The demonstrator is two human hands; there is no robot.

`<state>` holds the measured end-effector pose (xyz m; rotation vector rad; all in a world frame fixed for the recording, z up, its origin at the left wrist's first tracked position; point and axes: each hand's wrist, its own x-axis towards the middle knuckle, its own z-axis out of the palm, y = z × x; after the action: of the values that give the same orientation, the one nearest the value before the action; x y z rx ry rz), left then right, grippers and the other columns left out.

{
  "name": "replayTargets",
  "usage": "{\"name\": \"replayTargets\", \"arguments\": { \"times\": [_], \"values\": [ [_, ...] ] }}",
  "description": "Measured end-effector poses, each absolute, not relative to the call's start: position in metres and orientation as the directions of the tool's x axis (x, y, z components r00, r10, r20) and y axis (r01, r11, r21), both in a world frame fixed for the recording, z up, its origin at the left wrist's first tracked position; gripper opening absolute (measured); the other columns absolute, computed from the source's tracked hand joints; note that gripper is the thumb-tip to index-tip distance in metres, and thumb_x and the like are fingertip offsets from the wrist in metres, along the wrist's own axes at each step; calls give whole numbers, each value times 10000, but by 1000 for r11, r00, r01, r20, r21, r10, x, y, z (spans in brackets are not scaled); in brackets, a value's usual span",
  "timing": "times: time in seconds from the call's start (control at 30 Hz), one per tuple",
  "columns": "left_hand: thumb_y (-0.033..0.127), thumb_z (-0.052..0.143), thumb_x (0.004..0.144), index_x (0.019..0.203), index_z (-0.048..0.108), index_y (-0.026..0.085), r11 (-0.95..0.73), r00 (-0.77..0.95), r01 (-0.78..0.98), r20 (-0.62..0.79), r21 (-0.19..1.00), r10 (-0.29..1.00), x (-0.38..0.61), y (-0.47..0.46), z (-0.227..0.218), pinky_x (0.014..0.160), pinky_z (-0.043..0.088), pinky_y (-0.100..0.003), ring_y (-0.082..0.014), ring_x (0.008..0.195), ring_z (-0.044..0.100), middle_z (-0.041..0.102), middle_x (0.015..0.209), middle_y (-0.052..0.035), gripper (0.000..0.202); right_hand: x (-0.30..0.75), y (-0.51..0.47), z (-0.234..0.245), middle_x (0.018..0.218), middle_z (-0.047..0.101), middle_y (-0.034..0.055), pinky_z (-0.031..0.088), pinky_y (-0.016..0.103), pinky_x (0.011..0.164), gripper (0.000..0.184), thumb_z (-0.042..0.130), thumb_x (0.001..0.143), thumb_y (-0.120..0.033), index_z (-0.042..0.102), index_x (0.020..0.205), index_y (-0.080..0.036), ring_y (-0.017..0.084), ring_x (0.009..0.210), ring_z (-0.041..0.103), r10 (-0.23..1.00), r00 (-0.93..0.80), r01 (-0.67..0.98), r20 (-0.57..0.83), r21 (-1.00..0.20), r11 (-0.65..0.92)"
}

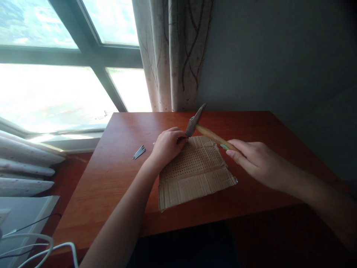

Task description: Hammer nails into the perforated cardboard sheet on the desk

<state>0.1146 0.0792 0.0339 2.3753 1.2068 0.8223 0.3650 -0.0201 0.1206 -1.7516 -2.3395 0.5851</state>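
Observation:
My right hand (248, 158) is wrapped round the wooden handle of a hammer (208, 133). The hammer's metal head is tilted, its lower face at the fingertips of my left hand (169, 144). That left hand rests over the upper left part of a piece of corrugated cardboard (192, 186), thumb and fingers pinched together. Whatever sits in the pinch is hidden by the fingers and the hammer head. Many small holes in rows cover the cardboard's middle. To the left of my left hand lies a small bunch of nails (139, 152).
The reddish-brown wooden table (111, 167) carries all of this. Behind it are a patterned curtain (178, 56) and a grey wall. A bright window (55, 93) is at the left. White cables (61, 245) loop near the table's lower left corner.

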Motion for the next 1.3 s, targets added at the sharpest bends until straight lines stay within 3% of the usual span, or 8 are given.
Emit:
{"name": "replayTargets", "arguments": {
  "times": [0.23,0.47,0.73,1.3],
  "values": [
    [260,584,927,1083,718,222,-552,435,707,344,441,832,103,63,47,836,519,-375,-242,974,670,714,1108,-82,209,364,-24,124,679,619,1,359,303,572,287,375,1027,-377,534,845,-222,150,598,562,950,-303,877,-69,-410,250],
    [326,632,906,1189,647,261,-541,460,753,288,374,840,105,36,40,983,447,-488,-310,1150,608,663,1278,-73,291,365,-25,127,676,590,-11,357,295,577,253,401,1016,-359,534,854,-218,148,602,560,960,-275,886,-56,-403,231],
    [361,662,887,1126,621,253,-507,417,760,292,406,860,103,36,33,947,434,-468,-293,1072,643,718,1163,-54,266,364,-25,130,660,582,-16,356,289,567,275,406,1020,-389,539,850,-219,144,582,548,961,-273,879,-49,-419,229],
    [341,698,861,1008,675,255,-481,375,741,306,469,875,102,35,33,1020,408,-452,-256,1079,664,728,1198,-1,172,359,-20,125,710,623,-1,373,302,594,285,382,1024,-390,582,924,-214,157,626,588,960,-266,896,-91,-391,211]
  ]
}}
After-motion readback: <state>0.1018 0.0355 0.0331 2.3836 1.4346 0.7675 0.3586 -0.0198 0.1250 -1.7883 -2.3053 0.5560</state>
